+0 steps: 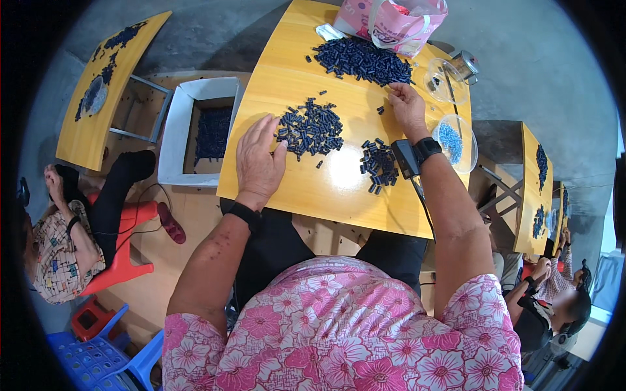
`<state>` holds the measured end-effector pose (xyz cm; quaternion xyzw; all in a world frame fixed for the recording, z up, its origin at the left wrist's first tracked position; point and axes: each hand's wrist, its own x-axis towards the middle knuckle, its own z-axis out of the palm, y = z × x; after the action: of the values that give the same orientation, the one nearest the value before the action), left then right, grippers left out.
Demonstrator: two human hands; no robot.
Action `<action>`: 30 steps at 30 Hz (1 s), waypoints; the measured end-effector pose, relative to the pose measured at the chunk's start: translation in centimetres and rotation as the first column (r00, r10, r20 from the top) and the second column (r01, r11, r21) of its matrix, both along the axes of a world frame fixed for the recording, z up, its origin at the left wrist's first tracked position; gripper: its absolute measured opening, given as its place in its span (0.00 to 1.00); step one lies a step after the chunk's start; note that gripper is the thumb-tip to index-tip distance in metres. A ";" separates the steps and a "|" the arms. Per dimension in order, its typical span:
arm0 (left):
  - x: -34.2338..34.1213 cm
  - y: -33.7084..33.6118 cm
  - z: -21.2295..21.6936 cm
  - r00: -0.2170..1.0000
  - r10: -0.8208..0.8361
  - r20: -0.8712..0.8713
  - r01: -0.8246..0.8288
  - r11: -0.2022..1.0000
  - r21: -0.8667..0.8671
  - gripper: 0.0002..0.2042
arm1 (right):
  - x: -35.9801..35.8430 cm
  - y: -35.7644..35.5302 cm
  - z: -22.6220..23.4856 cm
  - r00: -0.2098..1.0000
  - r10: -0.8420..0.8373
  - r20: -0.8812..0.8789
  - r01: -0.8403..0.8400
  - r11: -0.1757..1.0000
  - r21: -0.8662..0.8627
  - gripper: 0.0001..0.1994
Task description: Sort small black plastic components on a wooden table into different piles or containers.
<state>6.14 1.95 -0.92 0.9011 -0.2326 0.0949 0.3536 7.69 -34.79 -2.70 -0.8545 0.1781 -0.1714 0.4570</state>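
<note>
My left hand (261, 156) lies on the table beside the middle pile of small dark cylindrical pieces (313, 127). Its fingers are stretched out, with the tips at the pile's left edge. Farther off, my right hand (409, 109) is at the near right edge of a larger heap of the same dark pieces (358, 60). Thumb and fingers there come together in a pinch; what is between them, if anything, is too small to make out. A third, smaller pile (379, 166) sits left of my right wrist, and one loose piece (381, 110) lies near that hand.
At the right edge stand a clear tub of small blue parts (450, 140), another clear container (440, 81) and a glass jar (465, 64). A pink bag (404, 26) is at the back. A white box (175, 140) stands left of the table (287, 189). Other people sit at both sides.
</note>
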 end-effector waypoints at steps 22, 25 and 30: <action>-0.1 0.1 -0.1 1.000 0.008 -0.012 -0.009 1.000 -0.019 0.23 | -0.1 1.2 0.5 0.943 -0.323 0.078 0.324 0.946 -0.003 0.15; 0.0 0.2 -0.3 1.000 0.010 -0.008 -0.010 1.000 0.000 0.23 | -0.3 1.3 0.8 0.925 -0.357 0.132 0.378 0.900 -0.215 0.16; -0.1 -0.1 0.1 1.000 -0.004 -0.015 0.004 1.000 0.022 0.23 | -0.5 -0.3 0.1 0.902 -0.375 0.215 0.426 0.854 -0.297 0.19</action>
<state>6.09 1.90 -0.82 0.9052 -0.2326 0.0848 0.3454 7.24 -35.10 -2.64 -0.8484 0.2860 -0.3541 0.2701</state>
